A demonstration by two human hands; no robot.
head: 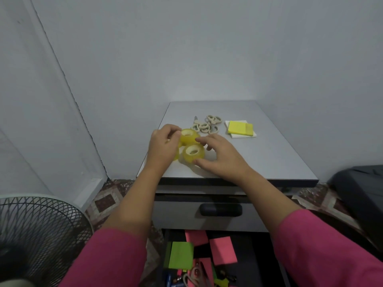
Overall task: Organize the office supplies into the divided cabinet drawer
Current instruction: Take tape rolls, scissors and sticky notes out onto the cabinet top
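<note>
Yellow tape rolls stand on the grey cabinet top near its front left. My left hand pinches the far tape roll with its fingertips. My right hand curls round the near tape roll, thumb against its front. More yellow tape shows partly behind my left hand. Beige-handled scissors lie in a heap behind the rolls. A yellow sticky-note pad on a white pad sits to the right. Below, the open drawer holds pink notes, a green pad, and small items.
A closed drawer with a dark handle sits above the open one. A fan stands at the lower left on the patterned floor. A dark object lies to the right. Grey walls enclose the cabinet.
</note>
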